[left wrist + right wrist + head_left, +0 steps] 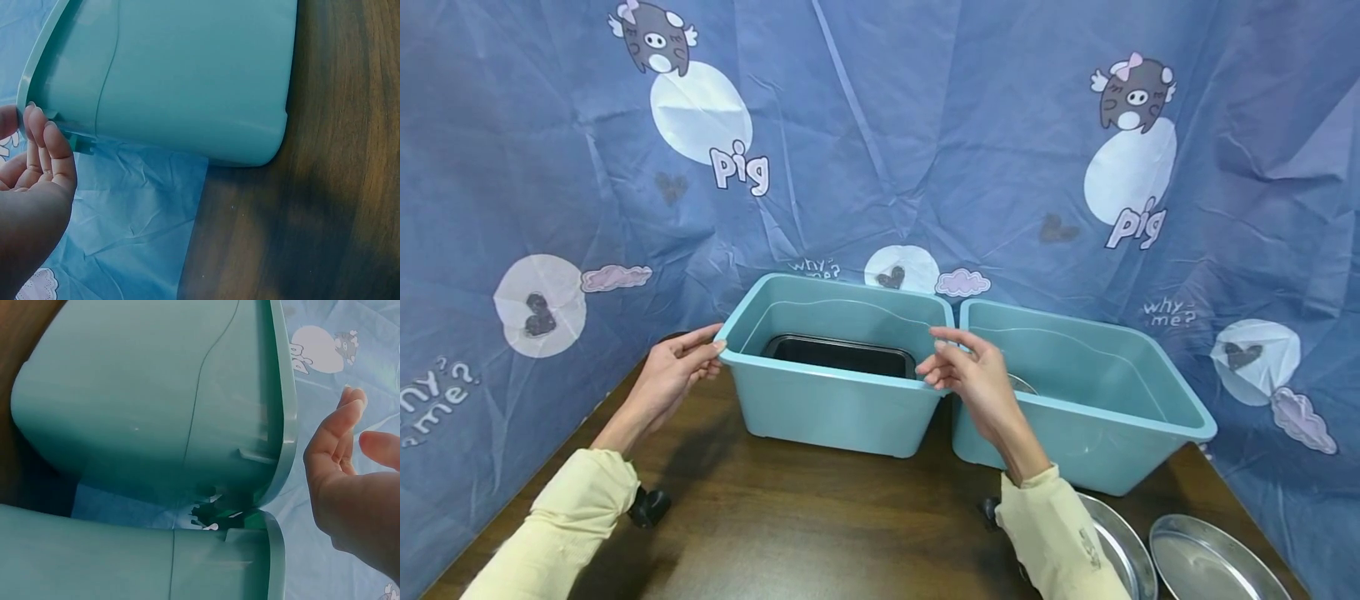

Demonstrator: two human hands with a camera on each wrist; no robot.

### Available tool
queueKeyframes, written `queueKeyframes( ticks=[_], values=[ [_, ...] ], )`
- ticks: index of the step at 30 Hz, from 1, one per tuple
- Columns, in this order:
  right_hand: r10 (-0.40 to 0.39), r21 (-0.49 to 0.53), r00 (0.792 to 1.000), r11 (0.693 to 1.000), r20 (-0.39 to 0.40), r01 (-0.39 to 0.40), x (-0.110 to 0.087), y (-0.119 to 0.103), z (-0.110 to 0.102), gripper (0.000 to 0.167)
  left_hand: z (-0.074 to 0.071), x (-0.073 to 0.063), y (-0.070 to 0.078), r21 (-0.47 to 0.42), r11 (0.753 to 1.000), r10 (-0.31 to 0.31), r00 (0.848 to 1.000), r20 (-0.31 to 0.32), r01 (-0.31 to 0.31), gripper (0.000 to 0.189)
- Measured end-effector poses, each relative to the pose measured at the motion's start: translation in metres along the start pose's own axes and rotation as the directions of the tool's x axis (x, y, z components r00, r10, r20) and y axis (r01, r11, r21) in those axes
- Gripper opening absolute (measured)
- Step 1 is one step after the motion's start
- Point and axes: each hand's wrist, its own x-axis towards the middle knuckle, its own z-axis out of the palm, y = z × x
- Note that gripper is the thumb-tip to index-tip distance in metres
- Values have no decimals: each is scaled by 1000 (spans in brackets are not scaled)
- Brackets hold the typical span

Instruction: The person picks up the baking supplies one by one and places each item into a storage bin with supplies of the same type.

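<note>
A teal plastic bin (823,408) stands on the wooden table, a black rectangular pan (842,356) lying inside it. At its front left corner my left hand (672,375) pinches the rim, thumb on one side and fingertips on the other; the left wrist view shows the fingers (59,147) curled at the edge. My right hand (973,379) is above the bin's front right corner with loosely bent fingers. In the right wrist view a gap separates that hand (350,469) from the rim, and nothing is between thumb and fingers.
A second teal bin (1075,433) stands close on the right, with the edge of a metal item (1021,384) showing inside, partly hidden by my right hand. Two round metal plates, one (1213,558) beside the other (1123,546), lie at the front right. Blue printed cloth (895,125) hangs behind.
</note>
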Motion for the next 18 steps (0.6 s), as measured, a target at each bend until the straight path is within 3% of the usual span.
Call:
queueKeyframes(
  ticks=[11,18],
  values=[
    [-24,11,1000,1000,8,24,-8,3,-6,36,0,-1,-1,0,1000,0,1000,3,0,62],
    [-18,2,1000,1000,-2,18,-11,6,-11,35,0,-4,-4,-48,999,14,1000,13,-13,62]
  ],
)
